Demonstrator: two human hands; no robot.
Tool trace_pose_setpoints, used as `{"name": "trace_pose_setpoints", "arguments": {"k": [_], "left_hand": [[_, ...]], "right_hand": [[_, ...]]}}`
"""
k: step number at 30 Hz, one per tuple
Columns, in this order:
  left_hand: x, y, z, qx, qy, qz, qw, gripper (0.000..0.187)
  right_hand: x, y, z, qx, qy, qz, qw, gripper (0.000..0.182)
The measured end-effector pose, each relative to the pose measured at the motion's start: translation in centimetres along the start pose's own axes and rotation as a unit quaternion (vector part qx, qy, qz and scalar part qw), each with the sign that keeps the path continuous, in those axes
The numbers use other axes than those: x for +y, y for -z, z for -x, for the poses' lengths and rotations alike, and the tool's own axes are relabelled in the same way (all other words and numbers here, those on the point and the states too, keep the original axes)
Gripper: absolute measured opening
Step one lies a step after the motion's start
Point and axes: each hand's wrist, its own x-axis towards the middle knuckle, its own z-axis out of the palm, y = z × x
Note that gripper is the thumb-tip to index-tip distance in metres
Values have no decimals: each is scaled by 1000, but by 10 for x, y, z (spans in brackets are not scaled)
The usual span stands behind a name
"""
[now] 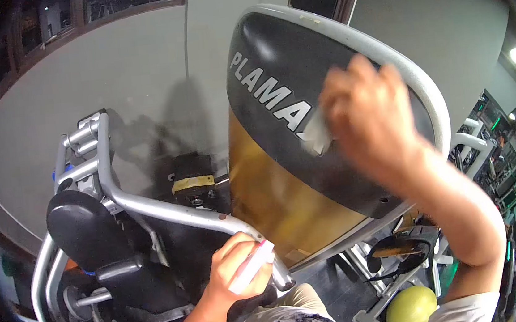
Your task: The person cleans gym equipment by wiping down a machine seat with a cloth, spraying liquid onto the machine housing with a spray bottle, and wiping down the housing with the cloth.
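Grey wall (130,61) stands behind both hands | right hand (369,104), blurred, is curled on white cloth (317,135), which lies at its left, against dark panel (288,52) | left hand (234,267) is closed around white object (253,268), beside bar (173,212); whether hand touches bar, I cannot tell | black pad (80,221) lies left of this hand

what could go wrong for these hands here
The pale cloth in the blurred right hand might slip or scuff the lettering on the dark panel. The white object in the left hand could knock the silver bar close by and drop.
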Motion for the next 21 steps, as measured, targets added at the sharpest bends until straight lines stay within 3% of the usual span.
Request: {"name": "trace_pose_setpoints", "arguments": {"k": [1,2,3,5,6,8,9,11,12,13,14,15,17,19,20,21], "left_hand": [[0,0,1,2,4,3,1000,18],[1,0,1,1,6,4,1000,18],[2,0,0,0,9,6,1000,18],[1,-1,-1,2,10,8,1000,18],[1,-1,-1,2,9,9,1000,18],[1,0,-1,4,10,12,1000,18],[1,0,-2,6,11,15,1000,18],[1,2,0,8,8,13,1000,18],[-2,1,0,9,0,9,1000,18],[-2,1,2,10,-7,7,1000,18],[-1,1,3,5,1,9,1000,19],[-1,1,2,-1,6,12,1000,19],[-1,0,2,-1,19,22,1000,19],[-1,0,1,9,31,34,999,19],[-2,0,0,8,20,28,999,19],[-3,0,-1,8,10,22,1000,19]], "right_hand": [[23,-19,-7,215,9,224,950,13],[42,-5,-31,69,-108,52,990,18],[56,-1,-37,36,-118,-26,992,22],[37,-7,-33,68,-81,46,993,21],[22,-9,-21,76,-7,47,996,21],[-22,-23,10,-24,72,-22,997,17],[-40,-29,25,11,120,-32,992,17],[-27,-40,26,39,117,-35,992,16],[-11,-21,13,-21,66,-113,991,16],[-2,-11,-5,20,25,0,999,14],[20,-23,-15,180,26,111,977,11],[36,-13,-34,124,-81,41,988,9],[62,-25,-45,132,-96,-54,985,10],[25,-32,-30,188,-32,144,971,10],[-4,-20,-16,82,-6,99,992,13],[-27,-34,3,90,33,18,995,20]]}}
